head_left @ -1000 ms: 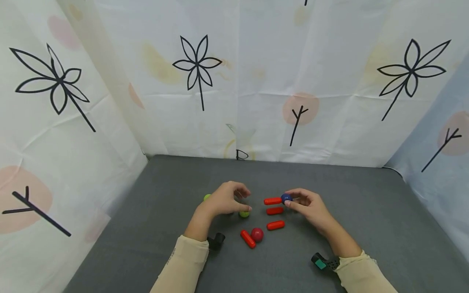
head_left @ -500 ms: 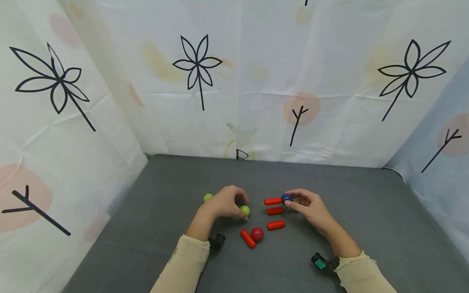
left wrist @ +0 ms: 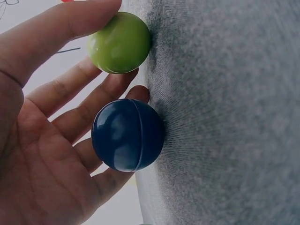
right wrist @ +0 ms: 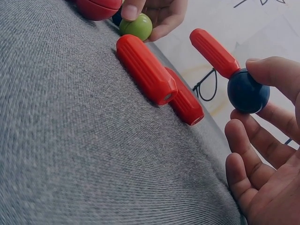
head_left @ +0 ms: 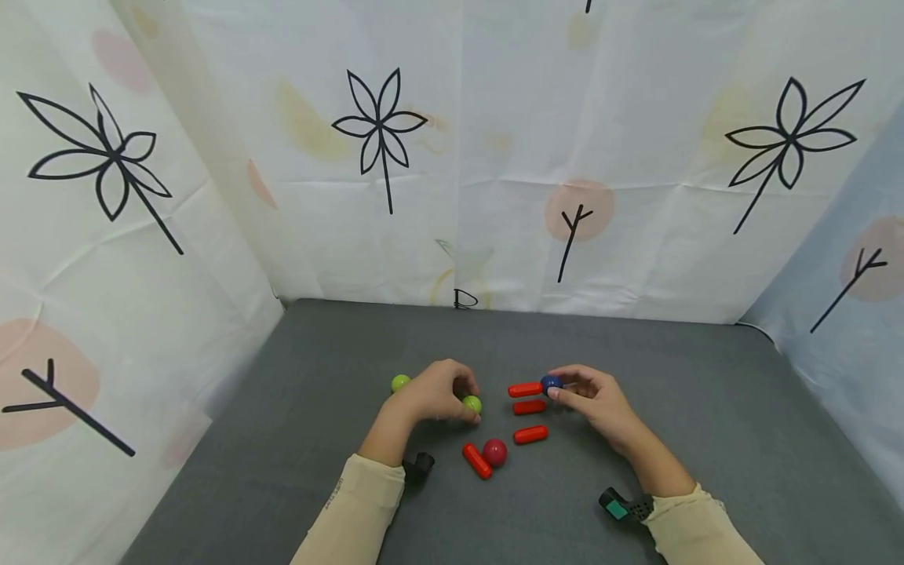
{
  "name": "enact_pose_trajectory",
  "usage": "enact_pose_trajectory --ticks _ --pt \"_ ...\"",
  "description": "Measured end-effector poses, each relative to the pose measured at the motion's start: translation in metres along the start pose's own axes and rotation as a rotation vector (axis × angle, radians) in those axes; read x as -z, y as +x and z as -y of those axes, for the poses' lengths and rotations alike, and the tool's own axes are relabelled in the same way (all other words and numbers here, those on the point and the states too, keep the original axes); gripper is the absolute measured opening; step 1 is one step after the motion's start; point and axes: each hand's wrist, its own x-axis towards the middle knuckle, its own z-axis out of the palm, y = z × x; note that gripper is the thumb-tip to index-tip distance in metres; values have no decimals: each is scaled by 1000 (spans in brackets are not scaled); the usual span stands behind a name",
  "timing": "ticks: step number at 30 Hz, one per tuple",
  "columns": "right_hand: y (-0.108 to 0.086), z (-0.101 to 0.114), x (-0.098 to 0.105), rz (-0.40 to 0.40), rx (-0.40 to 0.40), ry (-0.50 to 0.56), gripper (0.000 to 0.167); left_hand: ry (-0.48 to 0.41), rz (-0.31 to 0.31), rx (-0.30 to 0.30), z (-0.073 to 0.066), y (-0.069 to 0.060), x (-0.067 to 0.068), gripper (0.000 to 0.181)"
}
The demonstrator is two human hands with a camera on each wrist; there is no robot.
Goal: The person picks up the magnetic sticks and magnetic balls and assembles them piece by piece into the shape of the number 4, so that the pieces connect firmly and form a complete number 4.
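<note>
Sitting pinched in right hand (head_left: 592,396): 1 blue ball (right wrist: 247,96).

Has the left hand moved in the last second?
Yes, slightly: in the head view, the left hand sits lower, closer to the unmoved shiny red ball.

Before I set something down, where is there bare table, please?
Free: the table along the curtain and right of the right hand. Crowded: between that hand, the left hand and the red ball, where red rods lie.

The left hand (left wrist: 49,150) pinches a green ball (left wrist: 120,43) beside a blue ball (left wrist: 127,135) on grey cloth (left wrist: 229,112).
</note>
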Motion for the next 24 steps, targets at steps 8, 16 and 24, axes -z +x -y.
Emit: enact_pose_trajectory --ticks 8,16,24 --pt "0 0 0 0 -5 -1 35 2 -4 -6 0 1 -1 23" --pt "0 0 -1 0 -9 0 36 8 -21 -26 -1 3 -3 24" --pt "0 1 -1 3 -10 9 37 -25 -38 -52 -8 4 -5 25"
